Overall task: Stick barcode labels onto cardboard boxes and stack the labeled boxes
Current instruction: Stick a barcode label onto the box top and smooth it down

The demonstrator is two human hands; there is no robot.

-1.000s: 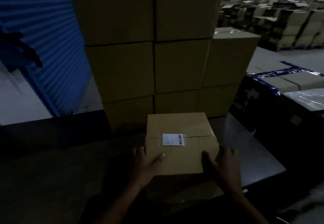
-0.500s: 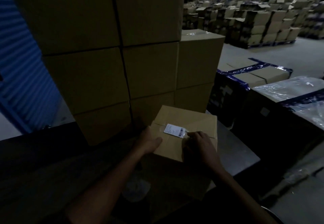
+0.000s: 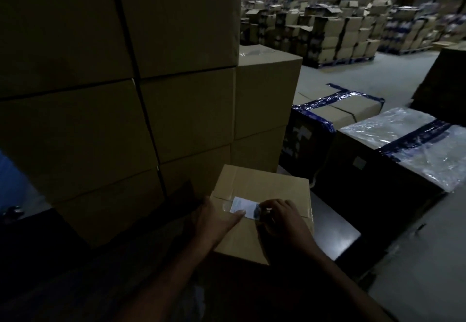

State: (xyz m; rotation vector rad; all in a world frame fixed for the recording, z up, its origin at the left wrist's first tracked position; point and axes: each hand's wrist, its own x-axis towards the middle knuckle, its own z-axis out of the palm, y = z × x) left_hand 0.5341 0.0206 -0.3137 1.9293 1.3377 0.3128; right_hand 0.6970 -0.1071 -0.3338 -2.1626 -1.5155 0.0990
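1. A small brown cardboard box point(image 3: 264, 195) with a taped centre seam sits low in the middle of the frame on a dark flat work surface point(image 3: 335, 236); its top faces the camera, and one corner points toward the bottom of the frame.
2. A white rectangular barcode label point(image 3: 243, 207) lies on the box top across the tape seam, a little left of the box's centre; its print is too blurred to read.
3. The left hand point(image 3: 214, 223) comes in from the lower left of the frame; it rests on the box's left edge with the thumb stretched out straight, the thumb tip touching the label's lower left corner; the other fingers are hidden behind the box edge, so how they lie cannot be told.
4. The right hand point(image 3: 282, 221) comes in from the lower right; its fingers are curled, with the fingertips pinched at the label's right end, which looks slightly lifted and dark there.
5. Just behind the small box, filling the upper left and centre of the frame, rises a tall stack of large plain brown cartons point(image 3: 176, 110), several rows high, touching one another.
6. At the right of the frame stand dark cartons wrapped in clear plastic film with blue tape point(image 3: 403, 142); well apart, in the upper right, rows of stacked boxes on pallets point(image 3: 340, 36) stand on a pale grey floor point(image 3: 378, 74).
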